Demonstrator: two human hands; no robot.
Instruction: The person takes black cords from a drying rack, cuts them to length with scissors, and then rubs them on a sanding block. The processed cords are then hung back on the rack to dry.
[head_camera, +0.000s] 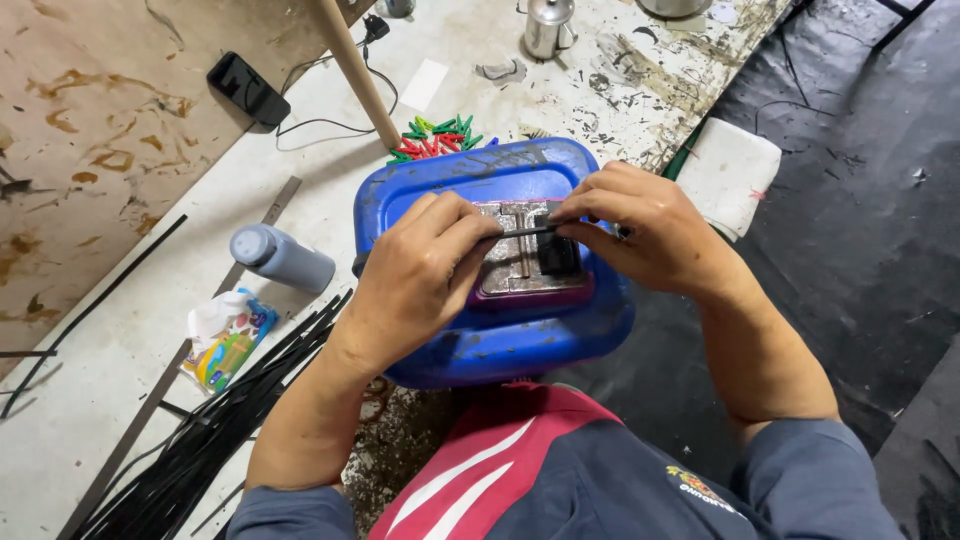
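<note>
A blue plastic container (455, 185) stands in front of me, with a grey metal block (515, 262) on a purple base lying on its top. My left hand (420, 275) and my right hand (640, 225) both pinch a thin black strip (525, 231) stretched across the metal block. Under the strip a small black piece (556, 257) sits on the block. The left end of the strip is hidden under my fingers.
A bundle of long black strips (215, 420) lies at the lower left. Nearby are a grey bottle (282, 258) on its side, a colourful packet (228, 340), a metal ruler (150, 410), a black phone (247, 88), a wooden pole (357, 70), coloured clips (438, 138), a steel cup (547, 27) and a white cloth (730, 172).
</note>
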